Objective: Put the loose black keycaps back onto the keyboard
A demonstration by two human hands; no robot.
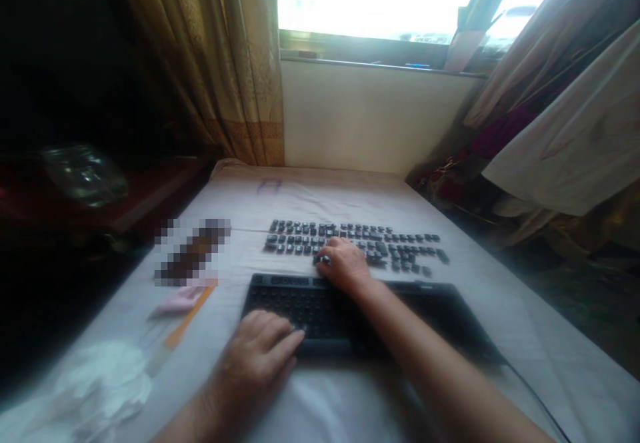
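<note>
- The keyboard (280,300) lies on the pale sheet (360,196), in front of the person, its long side running from left to right.
- It is black and low, with a smooth front edge and a narrow strip along the far edge; its left part shows rows of small dark forms, while the right part is darker, partly covered by the right forearm.
- A thin black cable (537,393) goes from its right end to the lower edge of the view.
- Just beyond it lie many loose black key caps (285,240), in rows like a keyboard layout; their sides catch the light.
- The right hand (345,263) reaches over the keyboard to the nearest caps, its grip half closed; I cannot tell whether it holds a cap.
- The left hand (267,346) rests at the keyboard's near left part, fingers bent and thumb close to them; the picture is blurred there, so I cannot tell if this grip has anything.
- To the left lie a pink cloth (183,298) and an orange strip (189,316).
</note>
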